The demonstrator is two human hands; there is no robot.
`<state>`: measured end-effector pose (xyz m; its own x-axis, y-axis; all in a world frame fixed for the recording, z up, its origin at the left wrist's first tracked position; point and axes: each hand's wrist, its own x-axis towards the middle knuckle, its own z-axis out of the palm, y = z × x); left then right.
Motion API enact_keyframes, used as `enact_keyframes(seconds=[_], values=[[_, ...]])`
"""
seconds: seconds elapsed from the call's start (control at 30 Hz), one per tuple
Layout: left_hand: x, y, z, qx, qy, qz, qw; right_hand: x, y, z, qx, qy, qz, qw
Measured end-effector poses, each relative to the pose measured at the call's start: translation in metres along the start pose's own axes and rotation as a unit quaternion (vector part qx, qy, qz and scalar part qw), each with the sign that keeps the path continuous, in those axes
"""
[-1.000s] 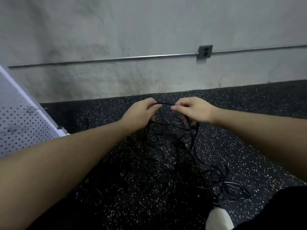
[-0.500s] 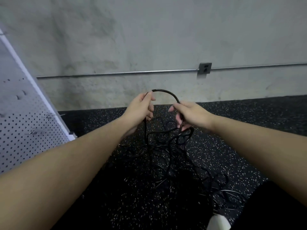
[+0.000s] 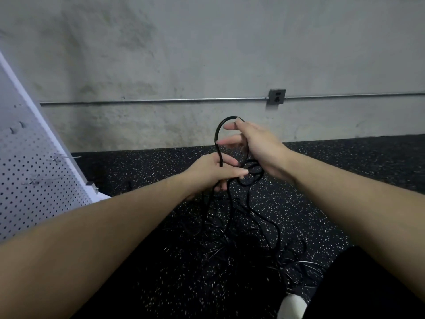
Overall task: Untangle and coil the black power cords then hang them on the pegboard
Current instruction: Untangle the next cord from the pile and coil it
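A black power cord [image 3: 218,137] arcs up in a loop between my hands. My left hand [image 3: 211,173] grips the cord's lower run, fingers closed around it. My right hand [image 3: 255,146] holds the top of the loop, its fingers partly spread over the strand. From both hands the cord drops into a tangled pile of black cords [image 3: 248,245] on the dark speckled floor. The white pegboard [image 3: 34,180] leans at the far left, with thin metal hooks sticking out of it.
A grey concrete wall stands ahead with a metal conduit [image 3: 161,101] and an outlet box [image 3: 277,96]. Speckled rubber flooring [image 3: 345,171] spreads all around. My dark trouser leg [image 3: 368,291] and white shoe tip [image 3: 292,307] sit at lower right beside the pile.
The hands have lifted the cord from the pile. The right hand rose with the loop's top while the left slid lower along the strand. The view tilted upward.
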<state>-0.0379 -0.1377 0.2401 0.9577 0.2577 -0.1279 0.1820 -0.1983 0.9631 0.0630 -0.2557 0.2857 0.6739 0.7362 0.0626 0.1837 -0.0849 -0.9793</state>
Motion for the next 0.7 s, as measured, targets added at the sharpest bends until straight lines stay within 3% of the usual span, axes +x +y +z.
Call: enact_keyframes(seconds=[0.2, 0.33, 0.47, 0.7], values=[[0.005, 0.0, 0.007, -0.003, -0.003, -0.016, 1.0, -0.004, 0.0, -0.003, -0.019, -0.006, -0.012, 1.0], [0.008, -0.004, -0.003, -0.049, 0.079, -0.001, 0.996, -0.01, 0.017, -0.019, -0.204, -0.069, -0.033, 0.976], [0.013, -0.006, -0.014, -0.108, 0.149, -0.04, 0.982, -0.01, 0.026, -0.029, -0.224, -0.075, -0.028, 0.971], [0.023, -0.008, -0.05, -0.184, 0.237, -0.053, 0.952, -0.014, 0.034, -0.051, -0.408, -0.195, -0.032, 0.891]])
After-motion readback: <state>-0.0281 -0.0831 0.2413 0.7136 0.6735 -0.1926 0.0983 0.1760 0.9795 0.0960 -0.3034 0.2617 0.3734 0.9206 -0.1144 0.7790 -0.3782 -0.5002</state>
